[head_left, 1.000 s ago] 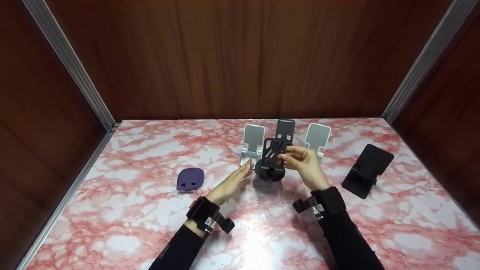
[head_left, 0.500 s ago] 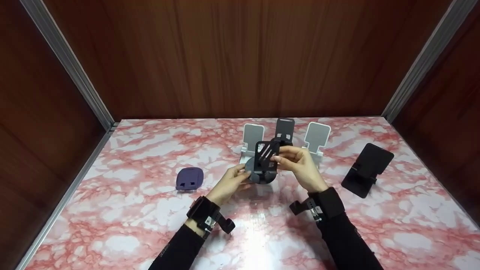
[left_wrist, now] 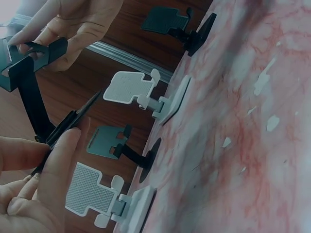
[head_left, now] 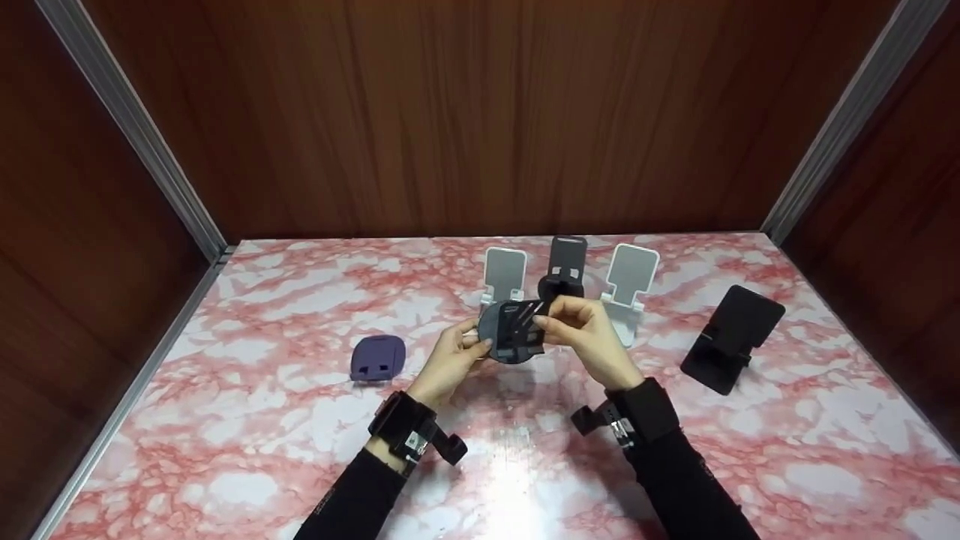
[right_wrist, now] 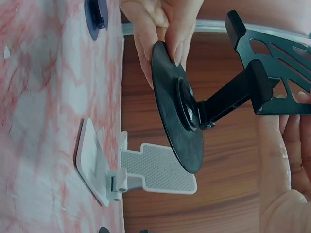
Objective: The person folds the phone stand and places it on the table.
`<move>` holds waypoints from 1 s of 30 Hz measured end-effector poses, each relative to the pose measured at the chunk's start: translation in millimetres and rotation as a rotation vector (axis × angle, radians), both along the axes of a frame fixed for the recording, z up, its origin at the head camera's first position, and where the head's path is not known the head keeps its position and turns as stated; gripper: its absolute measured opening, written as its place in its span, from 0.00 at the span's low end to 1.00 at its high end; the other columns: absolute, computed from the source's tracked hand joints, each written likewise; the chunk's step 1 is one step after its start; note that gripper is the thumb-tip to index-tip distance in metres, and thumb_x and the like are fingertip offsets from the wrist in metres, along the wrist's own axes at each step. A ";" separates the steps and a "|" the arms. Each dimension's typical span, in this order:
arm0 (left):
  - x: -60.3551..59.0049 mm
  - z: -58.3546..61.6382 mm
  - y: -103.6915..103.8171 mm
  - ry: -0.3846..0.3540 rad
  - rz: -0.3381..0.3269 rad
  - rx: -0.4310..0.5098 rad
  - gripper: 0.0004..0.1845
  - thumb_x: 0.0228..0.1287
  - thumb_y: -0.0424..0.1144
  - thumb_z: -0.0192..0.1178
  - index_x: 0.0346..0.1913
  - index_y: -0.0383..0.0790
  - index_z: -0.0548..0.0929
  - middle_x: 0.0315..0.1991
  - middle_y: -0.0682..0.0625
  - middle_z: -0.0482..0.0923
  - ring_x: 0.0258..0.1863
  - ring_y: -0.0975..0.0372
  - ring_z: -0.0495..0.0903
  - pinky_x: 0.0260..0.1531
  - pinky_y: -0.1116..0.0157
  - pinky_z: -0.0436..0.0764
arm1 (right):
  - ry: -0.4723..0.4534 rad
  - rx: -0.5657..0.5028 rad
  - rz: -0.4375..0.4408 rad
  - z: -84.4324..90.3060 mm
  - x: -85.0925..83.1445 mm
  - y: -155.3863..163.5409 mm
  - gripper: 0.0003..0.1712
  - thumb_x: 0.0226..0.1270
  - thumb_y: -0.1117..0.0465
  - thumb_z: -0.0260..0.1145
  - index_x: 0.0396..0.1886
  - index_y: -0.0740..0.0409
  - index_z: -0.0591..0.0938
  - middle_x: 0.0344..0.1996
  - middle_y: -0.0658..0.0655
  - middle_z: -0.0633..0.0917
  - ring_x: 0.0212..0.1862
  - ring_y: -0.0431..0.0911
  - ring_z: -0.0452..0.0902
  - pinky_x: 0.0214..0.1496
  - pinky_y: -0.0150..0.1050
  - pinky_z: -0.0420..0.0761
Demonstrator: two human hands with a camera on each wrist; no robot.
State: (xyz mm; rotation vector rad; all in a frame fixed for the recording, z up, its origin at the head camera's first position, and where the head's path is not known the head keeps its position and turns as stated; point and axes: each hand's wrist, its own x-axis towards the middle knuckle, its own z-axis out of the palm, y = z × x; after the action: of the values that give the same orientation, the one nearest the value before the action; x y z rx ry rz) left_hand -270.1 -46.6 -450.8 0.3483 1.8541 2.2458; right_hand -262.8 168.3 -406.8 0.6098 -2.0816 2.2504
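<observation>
Dark wood panels wall in a pink-marbled counter point(head_left: 247, 442). Both hands now lift the black phone stand point(head_left: 514, 330) clear of the counter, over its middle; a second ago it stood upright on its round base with only the right hand on its plate and the left hand flat beside it. Left hand point(head_left: 450, 360) now pinches the rim of the disc base point(right_wrist: 177, 104), thumb and fingers curled round the edge. Right hand point(head_left: 589, 337) grips the slotted back plate point(right_wrist: 284, 73), fingers closed on it. Stand is tipped over, base facing left, plate folded toward the right hand. Behind it, unchanged: white stand point(head_left: 501, 281), second black stand point(head_left: 564, 268), another white stand point(head_left: 626, 289) in a row. Folded purple stand point(head_left: 379, 358) lies left, well apart; black stand point(head_left: 731, 337) sits far right, same spots as before.
</observation>
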 end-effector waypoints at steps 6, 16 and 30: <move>-0.2 3.4 -1.9 0.061 -0.020 -0.048 0.22 0.70 0.20 0.49 0.66 0.20 0.66 0.54 0.24 0.78 0.35 0.66 0.86 0.42 0.65 0.88 | 0.011 0.000 -0.016 2.5 3.6 -4.9 0.12 0.66 0.72 0.64 0.24 0.56 0.77 0.21 0.46 0.79 0.27 0.35 0.76 0.33 0.29 0.84; 2.4 10.4 -4.0 0.194 0.065 -0.140 0.19 0.68 0.21 0.52 0.61 0.20 0.71 0.47 0.27 0.82 0.34 0.65 0.85 0.42 0.60 0.89 | -0.093 0.000 -0.033 2.1 4.3 -3.9 0.13 0.67 0.71 0.63 0.23 0.54 0.77 0.20 0.47 0.79 0.25 0.36 0.78 0.29 0.32 0.86; 5.0 16.6 -6.9 0.389 0.090 -0.216 0.13 0.68 0.22 0.53 0.54 0.22 0.75 0.46 0.27 0.82 0.42 0.45 0.87 0.44 0.63 0.88 | -0.148 0.068 0.032 7.6 6.8 -1.6 0.14 0.68 0.67 0.64 0.22 0.51 0.79 0.19 0.45 0.80 0.23 0.36 0.77 0.27 0.32 0.84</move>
State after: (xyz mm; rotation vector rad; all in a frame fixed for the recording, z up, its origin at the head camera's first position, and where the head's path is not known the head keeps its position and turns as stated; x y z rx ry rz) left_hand -265.1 -53.5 -434.2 0.7192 2.3214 2.1185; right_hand -256.1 166.6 -399.1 0.4970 -2.2399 2.3169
